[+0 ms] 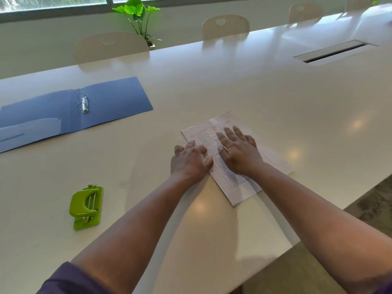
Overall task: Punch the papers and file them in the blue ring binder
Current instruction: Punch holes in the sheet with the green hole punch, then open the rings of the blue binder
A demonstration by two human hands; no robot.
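A stack of printed papers [273, 160] lies flat on the white table, right of centre. My right hand [238, 150] rests flat on the sheets with fingers spread. At the stack's left edge, my left hand [189, 161] touches the paper with its fingers bent. The blue ring binder [110, 105] lies open at the far left, its two metal rings [83, 102] closed and nothing on them. A green hole punch [86, 206] sits near the front left, apart from both hands.
The white table [233, 81] stretches far to the back, where a cable slot [334, 51] is set in at the right. Cream chairs [225, 26] and a potted plant [139, 18] stand behind it. The table's front edge runs diagonally at the lower right.
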